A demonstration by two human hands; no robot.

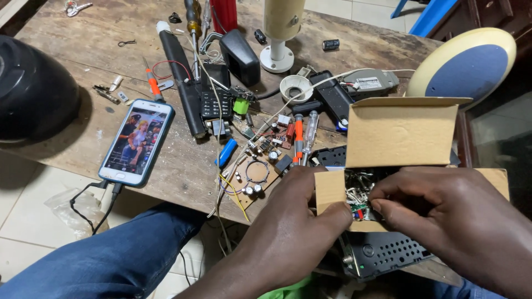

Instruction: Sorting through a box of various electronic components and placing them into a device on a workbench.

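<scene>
Fingers (382, 206) half-hide small parts (354, 194) inside cardboard box (399, 133).

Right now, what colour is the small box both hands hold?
Plain brown box, flap open; head view.

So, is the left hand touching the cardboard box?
Touching. The head view shows the left hand gripping the near-left corner of the box, its thumb pressed over the front edge.

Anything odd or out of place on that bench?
The brown circuit board overhangs the table's near edge, wires dangling below. The smartphone also sits right at the edge. Both hands, left and right, are at the open cardboard box.
</scene>
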